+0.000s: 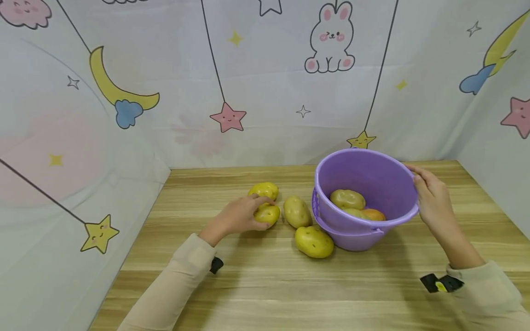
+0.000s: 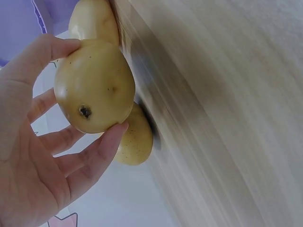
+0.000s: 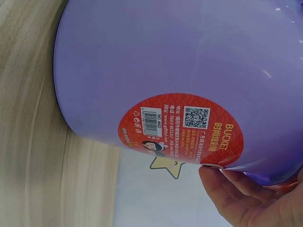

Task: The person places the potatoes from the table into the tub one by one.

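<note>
Left hand [image 1: 239, 214], at the end of a cream sleeve [image 1: 188, 262] with a black piece [image 1: 216, 265] by its cuff, grips a yellow potato [image 1: 268, 215] on the tabletop's [image 1: 256, 294] left half. In the left wrist view the thumb and a fingertip press opposite sides of this potato, and a dark pit [image 2: 84, 111] marks its skin. Whether it is raised from the wood cannot be told.

Just beyond that hand lies the far potato [image 1: 263, 189], also yellow. Next to the right comes a paler potato [image 1: 296, 212], lying between the gripped one and the bucket, and nearer the person the near potato [image 1: 313, 242], large and yellow, just beside both the paler one and the bucket.

On the right half, the purple bucket [image 1: 364, 168] opens upward toward the person, its handle [image 1: 316, 209] hanging along the outer left wall. Inside are a pale potato [image 1: 348, 199], another yellowish one partly hidden, and an orange item [image 1: 374, 214]. White cloth [image 1: 269, 59] printed with stars and a rabbit hangs behind.

At the bucket's right edge, the right hand [image 1: 434, 197] holds the rim; the right wrist view shows its fingers beside a red oval label [image 3: 175, 106] reading "BUCKET".
</note>
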Demonstrator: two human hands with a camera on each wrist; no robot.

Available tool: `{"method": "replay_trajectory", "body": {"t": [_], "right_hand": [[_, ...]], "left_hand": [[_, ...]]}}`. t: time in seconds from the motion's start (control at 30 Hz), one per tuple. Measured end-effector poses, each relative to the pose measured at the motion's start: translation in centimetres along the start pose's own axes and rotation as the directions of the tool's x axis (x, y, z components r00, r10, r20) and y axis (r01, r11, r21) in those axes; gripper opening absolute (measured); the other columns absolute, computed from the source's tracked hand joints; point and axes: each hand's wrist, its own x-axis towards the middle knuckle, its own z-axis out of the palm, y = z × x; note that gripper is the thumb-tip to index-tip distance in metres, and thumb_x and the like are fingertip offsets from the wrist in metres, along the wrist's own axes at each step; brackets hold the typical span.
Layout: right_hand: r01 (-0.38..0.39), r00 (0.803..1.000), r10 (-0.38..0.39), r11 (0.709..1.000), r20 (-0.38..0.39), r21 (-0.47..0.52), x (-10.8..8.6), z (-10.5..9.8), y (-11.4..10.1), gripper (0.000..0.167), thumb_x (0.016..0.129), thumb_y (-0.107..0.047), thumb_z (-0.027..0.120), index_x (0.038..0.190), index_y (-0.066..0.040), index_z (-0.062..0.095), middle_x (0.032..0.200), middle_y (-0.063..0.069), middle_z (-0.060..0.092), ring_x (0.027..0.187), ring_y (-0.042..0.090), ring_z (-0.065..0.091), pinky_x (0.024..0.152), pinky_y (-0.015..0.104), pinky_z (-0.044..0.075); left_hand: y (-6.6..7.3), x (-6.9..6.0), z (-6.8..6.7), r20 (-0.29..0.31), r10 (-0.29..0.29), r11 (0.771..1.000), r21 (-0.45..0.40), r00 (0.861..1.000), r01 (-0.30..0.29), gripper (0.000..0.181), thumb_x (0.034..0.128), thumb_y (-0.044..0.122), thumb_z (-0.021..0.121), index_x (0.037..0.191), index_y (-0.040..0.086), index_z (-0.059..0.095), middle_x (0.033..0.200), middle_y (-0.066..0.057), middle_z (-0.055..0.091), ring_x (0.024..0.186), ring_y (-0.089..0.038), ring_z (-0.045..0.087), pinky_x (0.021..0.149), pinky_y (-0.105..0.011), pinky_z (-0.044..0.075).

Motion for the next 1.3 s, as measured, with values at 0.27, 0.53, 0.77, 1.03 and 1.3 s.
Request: {"method": "replay_trajectory", "body": {"t": [0.27, 0.53, 0.77, 1.03, 1.3], "right_hand": [[0.007, 1.0, -0.007, 1.0, -0.002, -0.01, 0.0, -0.1, 0.0, 0.043, 0.108, -0.017, 0.034, 0.138, 0.009, 0.051, 0.124, 0.031, 0.057, 0.089, -0.006, 0.051, 0.072, 0.008, 0.041], [0.01, 1.0, -0.01, 1.0, -0.006, -0.013, 0.0, 0.0, 0.2, 0.043, 0.108, -0.016, 0.034, 0.138, 0.009, 0.052, 0.123, 0.031, 0.057, 0.088, -0.007, 0.051, 0.072, 0.008, 0.041], [0.01, 1.0, -0.01, 1.0, -0.016, -0.001, 0.0, 0.1, 0.3, 0.042, 0.107, -0.015, 0.035, 0.136, 0.01, 0.052, 0.121, 0.029, 0.057, 0.085, -0.007, 0.054, 0.07, 0.007, 0.044], [-0.01, 1.0, 0.01, 1.0, -0.019, 0.023, 0.0, 0.2, 0.3, 0.042, 0.107, -0.015, 0.035, 0.137, 0.011, 0.052, 0.117, 0.013, 0.06, 0.086, -0.005, 0.056, 0.07, 0.008, 0.046], [-0.008, 1.0, 0.008, 0.998, -0.006, 0.067, -0.1, 0.3, 0.1, 0.044, 0.108, -0.019, 0.036, 0.138, 0.009, 0.051, 0.113, 0.001, 0.06, 0.089, 0.0, 0.059, 0.071, 0.011, 0.049]], "left_hand": [[0.0, -0.1, -0.7, -0.046, 0.035, 0.999, -0.019, 0.998, -0.036, 0.054, 0.0843, 0.039, 0.077, 0.132, 0.02, 0.06, 0.125, -0.014, 0.061, 0.099, -0.023, 0.062, 0.078, -0.042, 0.053], [0.6, -0.4, -1.8, -0.103, 0.048, 0.998, -0.037, 0.993, -0.052, 0.055, 0.0838, 0.039, 0.076, 0.133, 0.021, 0.059, 0.118, -0.011, 0.062, 0.088, -0.019, 0.059, 0.068, -0.033, 0.05], [1.4, -0.3, -2.6, -0.128, 0.058, 0.996, -0.057, 0.99, -0.065, 0.056, 0.0842, 0.041, 0.073, 0.134, 0.023, 0.058, 0.118, -0.006, 0.061, 0.079, -0.013, 0.054, 0.06, -0.028, 0.046], [2.2, 0.3, -3.4, -0.166, 0.069, 0.992, -0.094, 0.984, -0.085, 0.056, 0.0834, 0.042, 0.072, 0.135, 0.024, 0.058, 0.121, -0.004, 0.061, 0.082, -0.014, 0.055, 0.059, -0.027, 0.047], [3.2, 1.0, -4.3, -0.197, 0.113, 0.986, -0.103, 0.974, -0.135, 0.056, 0.0841, 0.038, 0.074, 0.136, 0.022, 0.058, 0.126, -0.007, 0.06, 0.088, -0.015, 0.056, 0.063, -0.027, 0.049]]}}
